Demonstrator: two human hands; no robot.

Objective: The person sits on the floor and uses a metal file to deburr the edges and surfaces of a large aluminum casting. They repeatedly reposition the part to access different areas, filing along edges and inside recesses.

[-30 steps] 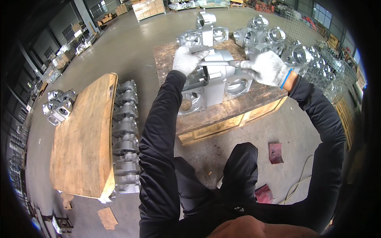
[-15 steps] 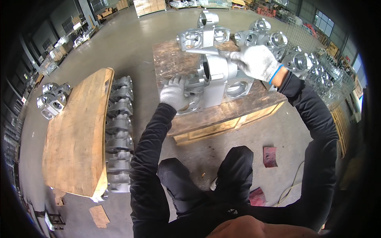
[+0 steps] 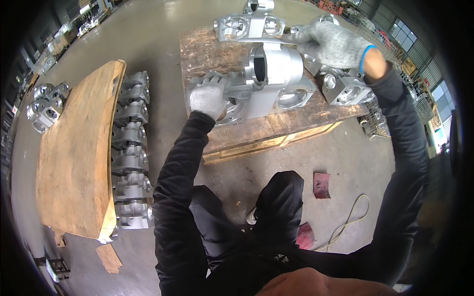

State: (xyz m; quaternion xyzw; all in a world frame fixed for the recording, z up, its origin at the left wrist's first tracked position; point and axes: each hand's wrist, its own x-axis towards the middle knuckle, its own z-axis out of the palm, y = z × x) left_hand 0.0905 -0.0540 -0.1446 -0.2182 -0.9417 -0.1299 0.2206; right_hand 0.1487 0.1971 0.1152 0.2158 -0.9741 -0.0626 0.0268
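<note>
A silver metal casting (image 3: 266, 101) with several round bores stands on the wooden table top in front of me. My left hand (image 3: 208, 96), in a pale work glove, is closed over the casting's left end and steadies it. In my gloved right hand (image 3: 335, 45) is a long, narrow grey file (image 3: 264, 41). The hand grips it at its right end, and the blade points left across the top of the casting's upright ring. Whether the blade touches the metal I cannot tell. The fingers of my right hand are partly hidden behind its back.
Similar castings stand at the table's far side (image 3: 252, 27) and right side (image 3: 345, 89). Left of me, a wooden board (image 3: 76, 158) lies beside a row of castings (image 3: 132, 155). Red scraps (image 3: 321, 185) and a yellowish hose (image 3: 340, 229) lie on the floor.
My right hand has moved right and slightly away from me with the file. My left hand keeps its hold on the casting. The whole view has shifted a little.
</note>
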